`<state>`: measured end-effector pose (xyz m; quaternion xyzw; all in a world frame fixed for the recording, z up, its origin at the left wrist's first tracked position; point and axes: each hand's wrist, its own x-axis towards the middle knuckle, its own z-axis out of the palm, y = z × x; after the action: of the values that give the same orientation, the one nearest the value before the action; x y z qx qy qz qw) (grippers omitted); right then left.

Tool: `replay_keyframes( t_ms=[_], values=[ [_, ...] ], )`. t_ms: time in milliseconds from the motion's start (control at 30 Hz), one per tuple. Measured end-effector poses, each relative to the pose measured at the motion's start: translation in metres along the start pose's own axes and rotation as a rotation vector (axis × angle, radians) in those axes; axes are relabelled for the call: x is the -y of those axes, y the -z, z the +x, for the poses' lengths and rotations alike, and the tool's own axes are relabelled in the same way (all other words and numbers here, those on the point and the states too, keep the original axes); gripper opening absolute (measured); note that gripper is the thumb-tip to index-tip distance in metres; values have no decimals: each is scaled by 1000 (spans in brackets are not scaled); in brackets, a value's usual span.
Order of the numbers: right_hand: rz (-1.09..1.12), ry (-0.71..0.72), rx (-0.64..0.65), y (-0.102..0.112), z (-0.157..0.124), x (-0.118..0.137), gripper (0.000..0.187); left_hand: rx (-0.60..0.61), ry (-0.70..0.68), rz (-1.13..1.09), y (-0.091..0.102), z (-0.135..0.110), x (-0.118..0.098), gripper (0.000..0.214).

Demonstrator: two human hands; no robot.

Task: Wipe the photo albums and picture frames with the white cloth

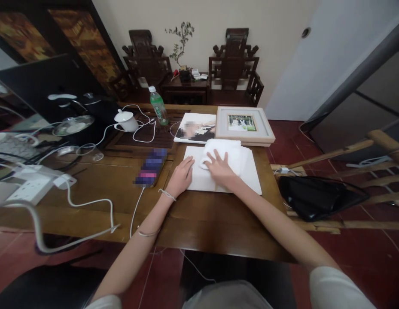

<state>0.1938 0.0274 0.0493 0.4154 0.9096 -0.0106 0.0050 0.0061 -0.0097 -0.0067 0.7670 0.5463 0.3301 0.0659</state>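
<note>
Head view: across the middle of the frame runs a brown worktop (212,223), carrying a flat white panel (249,176) right of center, its long axis set left to right. Just above the panel stands a framed photo (242,123), with an unframed portrait (199,129) to its left. A folded white cloth (233,150), nearly square, rests on the panel's upper middle. The right hand (221,168), nearer to it, lies directly on top, fingers spread wide; whether they pinch any fabric cannot be told. The left hand (182,174), fingers extended and close together, rests at the panel's left edge, near the cloth but apart from it, gripping nothing visible.
</note>
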Motion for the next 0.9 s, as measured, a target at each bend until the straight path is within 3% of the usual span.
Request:
replay_keyframes(
  t_ms=[167,300,400,533,733,900],
  values=[
    [-60,154,-96,-14,-54,28,34,4,-18,-4,-2,0,1,42],
    [-1,250,-51,-7,-99,48,30,2,-26,11,-4,-1,1,43],
    [45,296,12,1,-109,51,32,6,-34,13,-4,-1,1,43],
    [86,282,84,8,-89,35,46,8,-34,-2,-4,-2,2,43],
    [61,112,47,8,-28,6,54,3,-18,-34,-4,0,2,41],
    [25,-4,29,1,9,20,50,-109,132,-177,4,3,-7,39]
  ],
)
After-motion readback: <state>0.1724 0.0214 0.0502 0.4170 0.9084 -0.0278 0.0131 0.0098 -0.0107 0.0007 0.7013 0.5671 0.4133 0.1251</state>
